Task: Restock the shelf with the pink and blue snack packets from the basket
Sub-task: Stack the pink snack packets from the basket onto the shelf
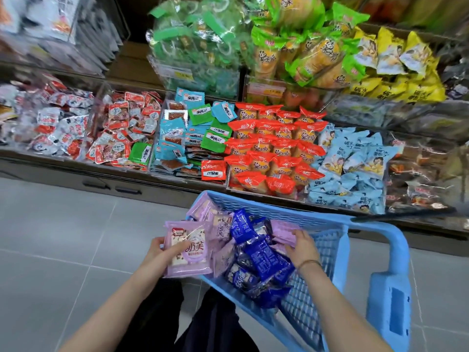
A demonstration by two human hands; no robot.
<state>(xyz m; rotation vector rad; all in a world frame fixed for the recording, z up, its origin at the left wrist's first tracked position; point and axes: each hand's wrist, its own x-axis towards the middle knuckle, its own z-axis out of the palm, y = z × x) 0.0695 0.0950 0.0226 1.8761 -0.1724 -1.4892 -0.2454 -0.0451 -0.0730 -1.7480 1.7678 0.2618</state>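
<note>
A light blue plastic basket (327, 222) stands on the floor in front of the shelf. It holds several pink packets (203, 210) and dark blue packets (266, 260). My left hand (162, 252) grips a stack of pink packets (187, 250) over the basket's left rim. My right hand (300, 243) reaches into the basket, its fingers closed on another pink packet (283, 231) at the back.
The shelf (162, 177) ahead has clear bins of snacks: red and white packets (66, 128) at left, teal and green ones (182, 133) in the middle, orange ones (274, 148), pale blue ones (355, 163) at right. Grey tiled floor (63, 237) lies at left. My legs (193, 323) are below.
</note>
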